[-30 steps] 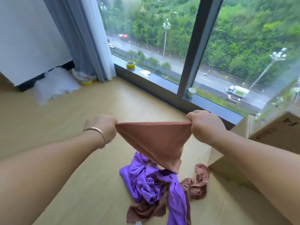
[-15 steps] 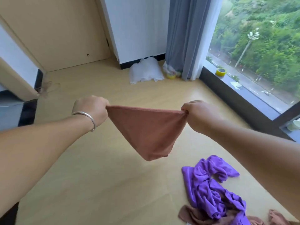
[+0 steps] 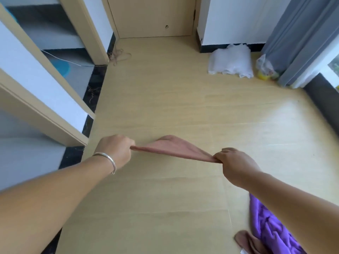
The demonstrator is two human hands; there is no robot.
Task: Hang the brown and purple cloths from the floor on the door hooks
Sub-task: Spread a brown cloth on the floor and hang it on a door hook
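- I am gripping one corner of the brown cloth (image 3: 176, 148) in my left hand (image 3: 115, 150), fingers curled tight round the fabric.
- My right hand (image 3: 236, 165) is pinching the opposite corner, so the cloth is stretching between my two fists, clear of the floor (image 3: 165, 99).
- The middle of the cloth is bulging up and away from me rather than hanging down.
- I am wearing a silver bracelet (image 3: 108, 160) on my left wrist.
- A purple cloth (image 3: 269, 230) is lying crumpled on the floor at the lower right, partly hidden under my right forearm.
- Another brown cloth (image 3: 247, 241) is lying just beside it, touching its near edge.
- A closed door (image 3: 152, 15) is standing at the far end of the floor; I cannot see any hooks on it.
- A white bundle (image 3: 231, 61) is sitting against the far wall, next to a grey curtain (image 3: 300, 33).
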